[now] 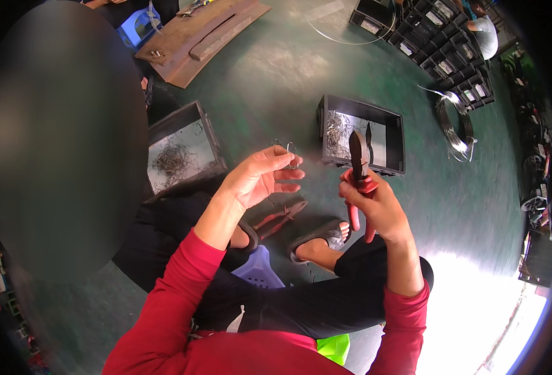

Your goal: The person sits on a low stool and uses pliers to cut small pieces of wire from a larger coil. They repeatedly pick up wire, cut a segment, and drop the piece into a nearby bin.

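My left hand (260, 177) is raised in the middle with thumb and index finger pinched on a small bent wire piece (290, 149). The wire's thin loops stick out above the fingertips, while the other fingers stay loosely spread. To the right, my right hand (381, 209) is wrapped round the red handles of a pair of pliers (360, 164), whose dark jaws point up and away from me. The two hands are apart, and the pliers do not touch the wire. A second pair of red-handled pliers (278, 219) lies on the floor between my feet.
Beyond my right hand stands a black bin (396, 140) with small wire pieces and a dark tool. Another black bin (210, 137) with tangled wire pieces is at left. Wire coils (456, 128), stacked black crates (441, 44) and a wooden board (182, 53) lie farther off.
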Tool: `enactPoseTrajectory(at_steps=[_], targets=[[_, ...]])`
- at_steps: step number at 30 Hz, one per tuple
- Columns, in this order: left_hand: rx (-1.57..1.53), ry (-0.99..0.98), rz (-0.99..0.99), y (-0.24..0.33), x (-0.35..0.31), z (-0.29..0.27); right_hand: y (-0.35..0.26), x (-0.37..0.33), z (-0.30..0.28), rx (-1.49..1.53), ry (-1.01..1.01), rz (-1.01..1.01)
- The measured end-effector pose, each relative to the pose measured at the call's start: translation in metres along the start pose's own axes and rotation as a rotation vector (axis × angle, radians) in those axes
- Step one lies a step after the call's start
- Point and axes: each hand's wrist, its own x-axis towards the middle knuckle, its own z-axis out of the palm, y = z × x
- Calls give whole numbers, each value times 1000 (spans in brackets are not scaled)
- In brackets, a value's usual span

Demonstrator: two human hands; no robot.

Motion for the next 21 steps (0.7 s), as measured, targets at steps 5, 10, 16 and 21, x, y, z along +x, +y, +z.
enactPoseTrajectory(at_steps=[5,10,16,21], targets=[[34,72,22,-10,4,-11,-10,-8,-14,-14,54,73],[765,390,-37,-40,53,-32,-13,-14,-37,-90,241,-2],[1319,281,327,-31,174,10,3,-32,-90,132,465,75],[1252,-236,611,101,186,115,17,-48,-122,216,641,-40]])
